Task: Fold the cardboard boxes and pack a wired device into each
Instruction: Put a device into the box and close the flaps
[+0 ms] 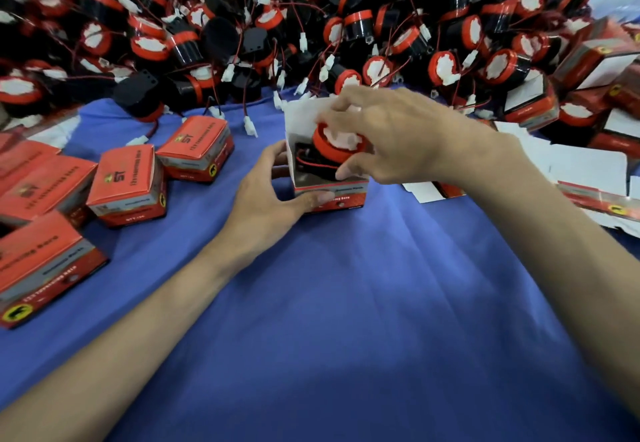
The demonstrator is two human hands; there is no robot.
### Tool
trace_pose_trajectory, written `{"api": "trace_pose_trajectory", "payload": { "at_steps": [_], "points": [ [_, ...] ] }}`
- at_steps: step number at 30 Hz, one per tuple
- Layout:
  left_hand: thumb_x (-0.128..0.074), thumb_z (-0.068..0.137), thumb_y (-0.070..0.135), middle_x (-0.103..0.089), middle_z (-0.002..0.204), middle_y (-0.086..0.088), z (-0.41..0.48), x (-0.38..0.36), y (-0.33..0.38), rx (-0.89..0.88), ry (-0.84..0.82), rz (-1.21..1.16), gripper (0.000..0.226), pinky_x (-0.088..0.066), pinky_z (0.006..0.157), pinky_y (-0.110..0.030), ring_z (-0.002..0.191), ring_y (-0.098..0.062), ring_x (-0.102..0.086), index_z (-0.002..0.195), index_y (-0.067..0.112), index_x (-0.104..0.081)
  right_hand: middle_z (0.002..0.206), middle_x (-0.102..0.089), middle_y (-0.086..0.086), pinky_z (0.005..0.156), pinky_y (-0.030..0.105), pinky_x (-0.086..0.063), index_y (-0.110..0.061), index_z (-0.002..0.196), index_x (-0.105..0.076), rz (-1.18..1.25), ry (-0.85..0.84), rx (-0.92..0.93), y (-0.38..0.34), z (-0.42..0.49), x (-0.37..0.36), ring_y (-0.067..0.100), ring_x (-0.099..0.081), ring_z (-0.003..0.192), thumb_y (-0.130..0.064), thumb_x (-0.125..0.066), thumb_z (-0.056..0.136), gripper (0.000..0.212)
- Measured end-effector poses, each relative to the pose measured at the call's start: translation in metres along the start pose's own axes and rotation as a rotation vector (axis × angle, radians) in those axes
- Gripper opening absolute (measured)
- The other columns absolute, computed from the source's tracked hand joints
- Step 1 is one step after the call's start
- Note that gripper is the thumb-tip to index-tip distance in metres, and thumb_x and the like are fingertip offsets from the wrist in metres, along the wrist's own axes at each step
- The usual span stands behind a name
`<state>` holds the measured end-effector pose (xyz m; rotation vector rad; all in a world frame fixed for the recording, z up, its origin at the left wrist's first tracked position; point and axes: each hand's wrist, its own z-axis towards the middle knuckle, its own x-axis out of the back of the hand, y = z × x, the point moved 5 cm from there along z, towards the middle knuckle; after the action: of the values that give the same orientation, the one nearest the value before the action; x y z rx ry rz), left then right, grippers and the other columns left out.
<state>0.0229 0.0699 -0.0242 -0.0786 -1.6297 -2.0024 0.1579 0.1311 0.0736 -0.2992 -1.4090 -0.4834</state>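
The open box (330, 199) stood on the blue worktop (346, 303) between the hands; the left hand (273, 195) gripped its near and left walls, fingers curled round them; the right hand (391, 136), directly above, pinched the wired device (334, 150) by its red rim; the device sat half inside the box, long axis near upright, white-faced cap uppermost, black body pointing down.

A creased blue cloth (346, 303) covers the work surface, under everything.
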Motion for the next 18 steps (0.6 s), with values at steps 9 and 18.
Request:
{"api": "trace_pose_trajectory", "payload": {
  "at_steps": [9, 18],
  "points": [
    [-0.078, 0.051, 0.055, -0.052, 0.105, 0.042, -0.003, 0.0, 0.005, -0.018, -0.003, 0.03, 0.073, -0.037, 0.076, 0.003, 0.099, 0.026, -0.047, 0.114, 0.045, -0.043, 0.126, -0.042, -0.003, 0.063, 0.033, -0.031, -0.033, 0.138, -0.044, -0.148, -0.068, -0.022, -0.017, 0.007, -0.016, 0.024, -0.049, 0.11, -0.037, -0.067, 0.083, 0.059],
    [-0.086, 0.066, 0.032, -0.054, 0.107, 0.036, 0.001, 0.001, -0.001, -0.031, -0.019, 0.069, 0.069, -0.035, 0.075, 0.005, 0.095, 0.028, -0.047, 0.121, 0.039, -0.045, 0.097, -0.043, -0.003, 0.049, 0.029, -0.021, -0.027, 0.127, -0.056, -0.134, 0.026, -0.126, -0.01, 0.009, -0.012, 0.024, -0.042, 0.08, -0.031, -0.073, 0.077, 0.052]
  ]
}}
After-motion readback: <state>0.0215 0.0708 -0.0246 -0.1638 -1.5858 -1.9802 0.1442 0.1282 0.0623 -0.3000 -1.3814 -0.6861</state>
